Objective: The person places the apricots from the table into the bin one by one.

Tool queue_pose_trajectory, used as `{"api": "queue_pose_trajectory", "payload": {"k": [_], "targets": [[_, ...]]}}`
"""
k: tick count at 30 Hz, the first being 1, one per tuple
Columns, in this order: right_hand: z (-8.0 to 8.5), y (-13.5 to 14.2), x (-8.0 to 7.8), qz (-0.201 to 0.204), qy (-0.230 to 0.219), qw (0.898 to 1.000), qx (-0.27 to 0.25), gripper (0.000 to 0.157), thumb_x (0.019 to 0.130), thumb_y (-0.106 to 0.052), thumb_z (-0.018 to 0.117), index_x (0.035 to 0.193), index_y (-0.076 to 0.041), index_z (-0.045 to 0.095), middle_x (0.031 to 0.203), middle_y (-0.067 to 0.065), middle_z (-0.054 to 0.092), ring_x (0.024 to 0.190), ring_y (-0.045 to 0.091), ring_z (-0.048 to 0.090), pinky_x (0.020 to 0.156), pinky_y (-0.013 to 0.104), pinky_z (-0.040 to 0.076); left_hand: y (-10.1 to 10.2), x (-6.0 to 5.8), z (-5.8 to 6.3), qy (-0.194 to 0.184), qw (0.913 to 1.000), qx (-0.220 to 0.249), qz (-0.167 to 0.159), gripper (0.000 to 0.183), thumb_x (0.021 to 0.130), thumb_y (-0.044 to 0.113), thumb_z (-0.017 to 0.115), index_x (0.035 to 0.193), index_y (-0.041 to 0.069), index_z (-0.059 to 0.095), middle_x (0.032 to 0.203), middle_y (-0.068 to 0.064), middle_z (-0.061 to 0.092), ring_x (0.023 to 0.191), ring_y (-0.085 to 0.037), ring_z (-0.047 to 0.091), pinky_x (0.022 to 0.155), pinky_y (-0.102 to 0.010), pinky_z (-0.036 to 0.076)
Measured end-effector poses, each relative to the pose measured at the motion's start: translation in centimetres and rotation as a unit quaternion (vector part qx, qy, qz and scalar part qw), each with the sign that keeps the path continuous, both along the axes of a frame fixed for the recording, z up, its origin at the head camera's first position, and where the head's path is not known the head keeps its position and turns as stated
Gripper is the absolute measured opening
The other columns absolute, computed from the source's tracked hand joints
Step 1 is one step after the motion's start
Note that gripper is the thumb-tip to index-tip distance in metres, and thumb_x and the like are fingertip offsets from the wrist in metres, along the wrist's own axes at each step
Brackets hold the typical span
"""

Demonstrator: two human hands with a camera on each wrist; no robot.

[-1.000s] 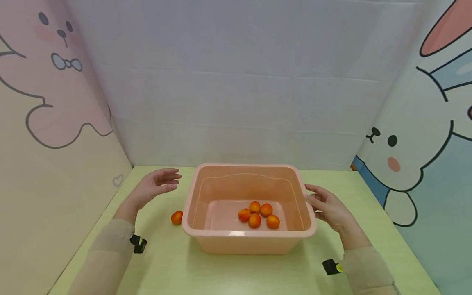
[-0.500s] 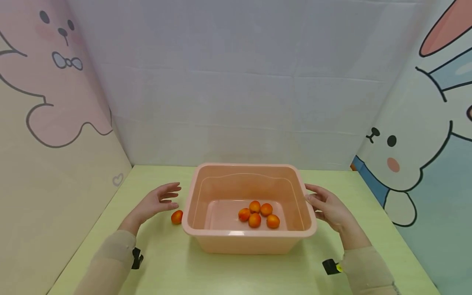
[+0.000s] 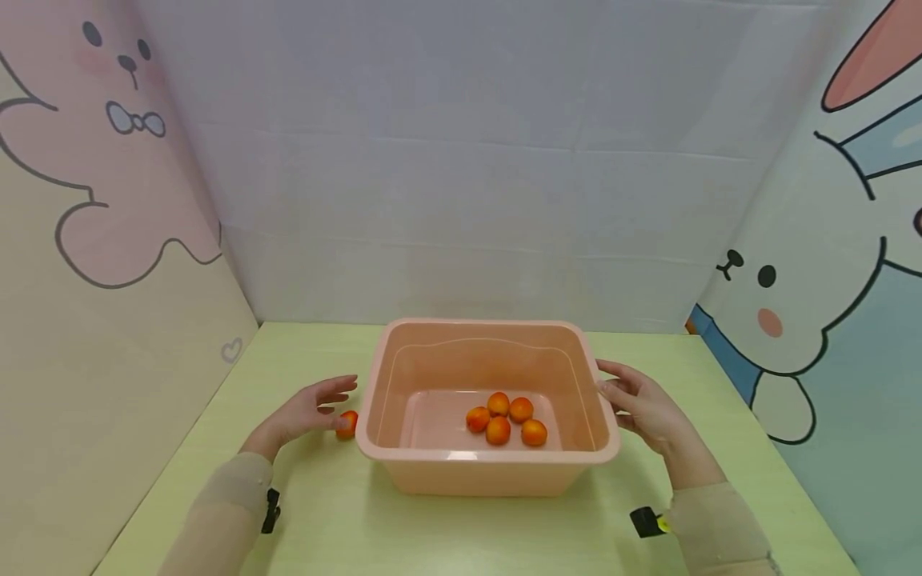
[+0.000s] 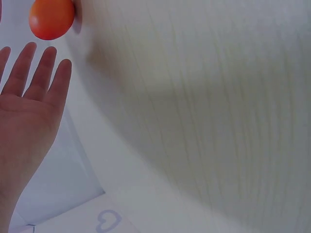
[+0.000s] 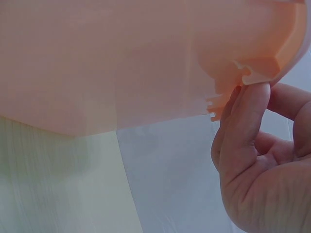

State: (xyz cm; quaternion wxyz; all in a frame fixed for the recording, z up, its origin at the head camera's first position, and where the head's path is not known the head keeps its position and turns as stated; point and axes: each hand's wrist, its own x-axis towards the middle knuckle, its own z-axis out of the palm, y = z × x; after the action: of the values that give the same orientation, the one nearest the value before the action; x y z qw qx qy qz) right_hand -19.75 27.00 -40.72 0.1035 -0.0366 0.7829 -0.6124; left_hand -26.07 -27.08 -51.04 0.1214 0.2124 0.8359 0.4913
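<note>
A pink plastic basin (image 3: 475, 472) stands in the middle of the table, with several small orange fruits (image 3: 498, 430) on its floor. One more smooth orange fruit (image 3: 347, 425) lies on the table just left of the basin. My left hand (image 3: 306, 412) is beside this fruit, its fingers loosely extended and the thumb tip overlapping it in the head view. In the left wrist view that fruit (image 4: 51, 18) sits beyond the fingertips of the spread left hand (image 4: 29, 107). My right hand (image 5: 267, 165) pinches the basin's right rim, its fingers curled under the edge.
The pale green table (image 3: 475, 536) is bounded by a white back wall (image 3: 461, 240) and side panels printed with cartoon animals. Black wrist cameras (image 3: 270, 510) sit at both sleeves.
My left hand has come down toward the near side and slightly right, reaching the fruit beside the basin. The right hand and the basin have stayed in place.
</note>
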Motion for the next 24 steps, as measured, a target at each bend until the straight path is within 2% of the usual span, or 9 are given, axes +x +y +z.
{"api": "queue_pose_trajectory", "payload": {"k": [4, 14, 24], "targets": [[0.0, 0.0, 0.0, 0.003, 0.0, 1.0, -0.003, 0.065, 0.104, -0.024, 0.054, 0.154, 0.003, 0.023, 0.109, 0.007, 0.063, 0.088, 0.013, 0.064, 0.077, 0.029, 0.058, 0.0, -0.1, -0.3, -0.015, 0.9998, -0.007, 0.006, 0.08, 0.085, 0.015, 0.079, 0.15, -0.003, 0.036, 0.149, -0.027, 0.04, 0.131, -0.049, 0.042, 0.103, -0.057, 0.042], [0.1, 0.0, -0.1, -0.001, -0.001, 1.0, 0.001, 0.065, 0.103, -0.025, 0.055, 0.154, 0.002, 0.024, 0.11, 0.009, 0.063, 0.088, 0.014, 0.064, 0.077, 0.03, 0.058, 0.0, 0.0, -0.7, -0.036, 0.9992, 0.005, 0.018, 0.079, 0.082, 0.013, 0.082, 0.146, -0.005, 0.041, 0.142, -0.029, 0.047, 0.126, -0.046, 0.048, 0.102, -0.053, 0.044], [-0.1, 0.0, -0.1, 0.003, 0.003, 1.0, -0.007, 0.064, 0.104, -0.023, 0.054, 0.154, 0.003, 0.024, 0.107, 0.006, 0.064, 0.086, 0.014, 0.064, 0.076, 0.029, 0.058, -0.1, 0.0, -1.3, -0.011, 0.9997, -0.013, 0.018, 0.066, 0.08, 0.009, 0.083, 0.135, -0.007, 0.052, 0.128, -0.024, 0.058, 0.115, -0.038, 0.056, 0.1, -0.048, 0.048]]}}
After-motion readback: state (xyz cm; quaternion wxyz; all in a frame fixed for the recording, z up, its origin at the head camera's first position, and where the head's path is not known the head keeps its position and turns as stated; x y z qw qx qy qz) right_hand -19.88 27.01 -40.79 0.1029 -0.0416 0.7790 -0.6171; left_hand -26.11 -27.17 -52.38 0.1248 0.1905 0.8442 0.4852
